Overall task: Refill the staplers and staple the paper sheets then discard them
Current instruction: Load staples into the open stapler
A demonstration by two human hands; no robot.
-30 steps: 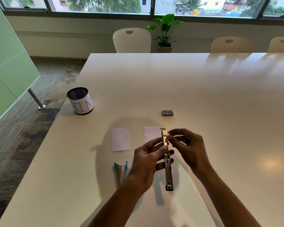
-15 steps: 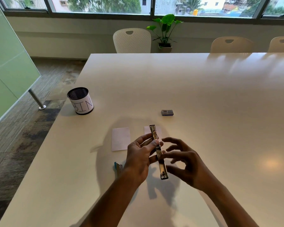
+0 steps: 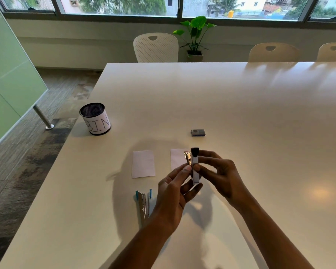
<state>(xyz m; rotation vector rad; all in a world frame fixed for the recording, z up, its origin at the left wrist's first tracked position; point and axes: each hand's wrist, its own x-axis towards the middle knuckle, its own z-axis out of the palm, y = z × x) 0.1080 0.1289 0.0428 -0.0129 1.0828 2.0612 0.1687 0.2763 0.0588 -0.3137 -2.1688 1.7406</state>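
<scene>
A stapler (image 3: 194, 166) is held upright above the tabletop (image 3: 241, 113), pinched by the left hand (image 3: 173, 193) and the right hand (image 3: 220, 172); it seems partly closed.

Bare tabletop (image 3: 260, 113) spreads wide right of the right hand (image 3: 221, 173) and beyond the small staple box (image 3: 198, 132). Leftward, the bin (image 3: 95, 119) stands near the edge, well apart from the two flat paper sheets (image 3: 143, 164). The opened blue stapler (image 3: 143, 202) lies just left of the left hand (image 3: 171, 197). Both hands pinch the silver stapler (image 3: 194, 167) over the right-hand sheet (image 3: 176, 159), covering part of it.
</scene>
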